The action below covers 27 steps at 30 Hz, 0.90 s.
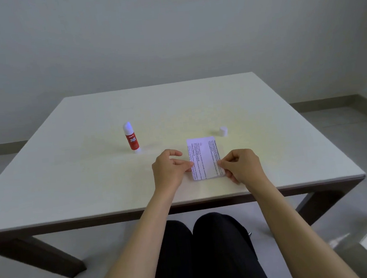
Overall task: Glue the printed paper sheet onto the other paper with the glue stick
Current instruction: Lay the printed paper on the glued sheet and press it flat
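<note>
Near the table's [70, 171] front edge, the printed paper sheet [204, 159] lies flat, left hand [169, 169] pinching its left edge, right hand [240, 167] pinching its right. Far left stands the uncapped glue stick [131, 139]; its cap [223, 131] stands far right.

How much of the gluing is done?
The glue stick stands open, its cap off to the side. Right now the left hand and right hand hold the printed paper by its edges. Probably left: pressing it flat and recapping the glue.
</note>
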Each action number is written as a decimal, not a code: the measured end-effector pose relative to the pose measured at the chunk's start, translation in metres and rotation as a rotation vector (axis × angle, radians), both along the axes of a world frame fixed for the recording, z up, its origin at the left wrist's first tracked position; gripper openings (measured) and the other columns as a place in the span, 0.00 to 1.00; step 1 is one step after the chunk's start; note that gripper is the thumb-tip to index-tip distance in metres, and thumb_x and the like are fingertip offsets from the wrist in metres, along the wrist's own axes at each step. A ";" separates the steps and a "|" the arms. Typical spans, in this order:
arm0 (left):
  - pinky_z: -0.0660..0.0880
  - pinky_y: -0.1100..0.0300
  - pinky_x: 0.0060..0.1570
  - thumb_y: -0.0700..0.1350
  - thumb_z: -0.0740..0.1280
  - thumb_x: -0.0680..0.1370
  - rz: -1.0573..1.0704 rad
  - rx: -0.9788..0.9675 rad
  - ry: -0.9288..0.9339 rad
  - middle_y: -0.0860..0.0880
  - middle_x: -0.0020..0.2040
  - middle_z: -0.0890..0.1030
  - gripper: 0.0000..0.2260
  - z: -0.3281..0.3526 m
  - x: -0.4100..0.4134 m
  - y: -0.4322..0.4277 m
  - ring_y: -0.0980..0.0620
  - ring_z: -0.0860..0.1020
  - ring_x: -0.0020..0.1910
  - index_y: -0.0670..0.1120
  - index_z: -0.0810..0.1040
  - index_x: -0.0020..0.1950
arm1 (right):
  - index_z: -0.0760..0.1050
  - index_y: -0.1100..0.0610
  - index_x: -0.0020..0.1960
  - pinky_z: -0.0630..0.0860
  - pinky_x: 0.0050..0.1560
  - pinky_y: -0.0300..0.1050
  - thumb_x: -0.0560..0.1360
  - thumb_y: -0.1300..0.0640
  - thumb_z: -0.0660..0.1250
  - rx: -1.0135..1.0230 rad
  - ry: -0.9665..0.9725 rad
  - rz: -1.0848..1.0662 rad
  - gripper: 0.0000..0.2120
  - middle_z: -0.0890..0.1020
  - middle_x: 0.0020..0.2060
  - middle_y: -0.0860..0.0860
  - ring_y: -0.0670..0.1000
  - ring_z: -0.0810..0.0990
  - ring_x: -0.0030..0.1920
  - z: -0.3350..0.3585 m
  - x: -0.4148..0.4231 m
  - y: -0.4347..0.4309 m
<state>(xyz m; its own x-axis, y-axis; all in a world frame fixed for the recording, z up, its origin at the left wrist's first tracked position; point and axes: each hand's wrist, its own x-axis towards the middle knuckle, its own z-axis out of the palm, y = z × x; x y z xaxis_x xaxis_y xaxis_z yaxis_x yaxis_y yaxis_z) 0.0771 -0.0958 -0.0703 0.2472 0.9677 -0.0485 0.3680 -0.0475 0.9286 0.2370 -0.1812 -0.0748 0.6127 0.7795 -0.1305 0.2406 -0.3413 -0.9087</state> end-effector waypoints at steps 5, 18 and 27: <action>0.68 0.71 0.32 0.42 0.76 0.68 0.006 0.033 0.036 0.52 0.33 0.83 0.12 -0.002 0.001 -0.001 0.65 0.80 0.34 0.47 0.76 0.48 | 0.77 0.62 0.34 0.66 0.18 0.36 0.71 0.62 0.71 -0.011 -0.025 0.000 0.08 0.77 0.21 0.52 0.45 0.68 0.15 0.001 -0.002 0.001; 0.71 0.61 0.39 0.39 0.75 0.66 0.015 0.099 0.114 0.51 0.30 0.81 0.12 -0.004 0.008 0.001 0.50 0.81 0.42 0.44 0.75 0.43 | 0.66 0.58 0.30 0.73 0.35 0.43 0.70 0.67 0.66 -0.139 -0.313 0.081 0.14 0.73 0.25 0.51 0.55 0.74 0.32 0.009 -0.011 0.007; 0.72 0.58 0.45 0.40 0.74 0.69 -0.125 0.314 0.256 0.48 0.46 0.76 0.14 -0.008 0.010 0.007 0.47 0.77 0.47 0.44 0.75 0.51 | 0.76 0.61 0.51 0.79 0.39 0.52 0.71 0.65 0.69 -0.103 -0.345 0.105 0.09 0.79 0.34 0.60 0.57 0.76 0.33 0.008 -0.011 0.008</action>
<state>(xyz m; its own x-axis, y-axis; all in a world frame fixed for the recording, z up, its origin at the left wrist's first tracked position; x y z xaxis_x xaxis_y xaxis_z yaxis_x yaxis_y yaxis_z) 0.0872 -0.0883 -0.0787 0.3822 0.9086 0.1686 0.5584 -0.3724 0.7413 0.2264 -0.1735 -0.0665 0.5516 0.8340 -0.0113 0.5655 -0.3839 -0.7300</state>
